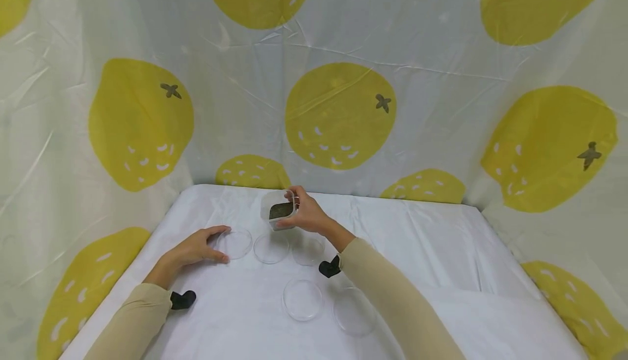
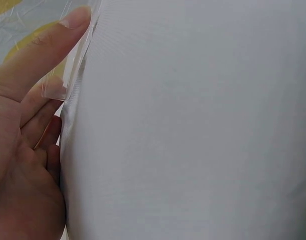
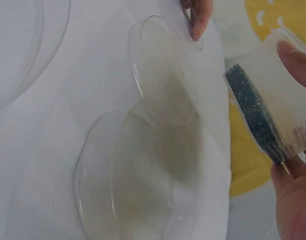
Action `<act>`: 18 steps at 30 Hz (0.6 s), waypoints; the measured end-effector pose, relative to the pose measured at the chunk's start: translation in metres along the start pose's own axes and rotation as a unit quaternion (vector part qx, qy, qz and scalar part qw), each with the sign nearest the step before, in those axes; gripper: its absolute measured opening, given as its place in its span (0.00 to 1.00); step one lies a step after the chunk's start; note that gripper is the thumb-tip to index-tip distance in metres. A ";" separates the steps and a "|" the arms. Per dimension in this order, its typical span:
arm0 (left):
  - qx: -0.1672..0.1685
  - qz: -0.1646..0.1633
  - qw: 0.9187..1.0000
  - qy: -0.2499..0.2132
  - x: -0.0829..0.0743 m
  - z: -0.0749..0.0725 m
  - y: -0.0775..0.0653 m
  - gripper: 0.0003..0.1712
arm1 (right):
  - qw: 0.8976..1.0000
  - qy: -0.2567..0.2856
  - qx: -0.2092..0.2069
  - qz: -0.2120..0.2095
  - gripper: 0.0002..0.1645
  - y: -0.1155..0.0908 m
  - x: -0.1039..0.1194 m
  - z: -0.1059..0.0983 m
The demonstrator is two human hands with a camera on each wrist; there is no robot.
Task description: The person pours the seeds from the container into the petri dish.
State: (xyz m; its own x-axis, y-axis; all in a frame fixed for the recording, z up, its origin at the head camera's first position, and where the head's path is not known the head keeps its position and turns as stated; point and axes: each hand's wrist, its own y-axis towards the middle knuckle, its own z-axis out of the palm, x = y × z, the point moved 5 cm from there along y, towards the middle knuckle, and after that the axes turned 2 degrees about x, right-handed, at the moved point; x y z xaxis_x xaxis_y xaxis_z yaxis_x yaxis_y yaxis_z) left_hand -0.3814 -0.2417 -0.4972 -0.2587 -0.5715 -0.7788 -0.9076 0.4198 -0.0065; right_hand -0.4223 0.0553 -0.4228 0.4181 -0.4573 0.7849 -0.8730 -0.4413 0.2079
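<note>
My right hand (image 1: 309, 213) grips a clear square plastic tub (image 1: 277, 223) and holds it above the table, toward the back. Dark granular material (image 3: 253, 107) lies in a layer inside the tub. With thumb and fingertips, my left hand (image 1: 193, 248) holds the edge of a clear petri dish (image 1: 237, 243), the leftmost in the back row. Beside that dish stand a second petri dish (image 1: 271, 249) and a third petri dish (image 1: 308, 250), partly shaded by the right arm. In the left wrist view, the thumb (image 2: 52, 47) lies along the dish's clear rim.
Nearer the front sit two more round clear dishes, one left (image 1: 302, 300) and one right (image 1: 354, 311), the latter close to the right sleeve (image 1: 392, 289). A white cloth (image 1: 235, 316) covers the table. Behind it hangs a curtain (image 1: 235, 103) with yellow fruit prints.
</note>
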 end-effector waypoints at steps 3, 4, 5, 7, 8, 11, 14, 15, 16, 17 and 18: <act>-0.002 -0.001 1.000 0.005 -0.001 0.000 0.000 0.50 | 1.000 -0.016 0.002 -0.004 0.58 0.005 0.004 0.008; -0.003 -0.004 1.000 0.007 -0.002 0.000 0.000 0.50 | 1.000 -0.020 0.005 -0.008 0.58 0.006 0.005 0.011; -0.004 -0.008 1.000 0.010 -0.002 0.000 0.000 0.50 | 1.000 -0.024 0.009 -0.011 0.58 0.007 0.006 0.014; -0.004 -0.013 1.000 0.013 -0.003 0.000 0.000 0.51 | 0.999 -0.029 0.014 -0.017 0.58 0.009 0.008 0.020; -0.004 -0.014 1.000 0.013 -0.004 0.000 0.000 0.51 | 0.999 -0.033 0.017 -0.020 0.58 0.010 0.008 0.022; -0.003 -0.009 1.000 0.014 -0.005 0.000 0.001 0.51 | 0.999 -0.042 0.019 -0.024 0.57 0.014 0.009 0.029; -0.003 -0.001 1.000 0.013 -0.006 0.000 0.001 0.50 | 0.998 -0.057 0.018 -0.033 0.57 0.018 0.010 0.036; -0.002 0.001 1.000 0.013 -0.006 0.000 0.001 0.50 | 0.997 -0.064 0.018 -0.038 0.57 0.019 0.011 0.039; -0.003 0.001 1.000 0.010 -0.005 -0.001 0.001 0.50 | 0.996 -0.073 0.017 -0.043 0.58 0.021 0.012 0.041; -0.002 0.002 1.000 0.010 -0.005 -0.001 0.000 0.50 | 0.995 -0.080 0.017 -0.049 0.58 0.022 0.013 0.044; -0.002 0.002 1.000 0.008 -0.005 -0.002 0.000 0.51 | 0.995 -0.083 0.018 -0.054 0.58 0.024 0.015 0.046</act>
State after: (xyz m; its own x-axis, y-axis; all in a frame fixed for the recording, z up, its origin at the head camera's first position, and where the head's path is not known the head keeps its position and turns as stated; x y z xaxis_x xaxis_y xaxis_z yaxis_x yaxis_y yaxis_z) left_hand -0.3804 -0.2404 -0.4927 -0.2680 -0.5807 -0.7687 -0.9079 0.4192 -0.0002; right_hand -0.4251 0.0026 -0.4330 0.5472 -0.5257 0.6513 -0.8126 -0.5201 0.2629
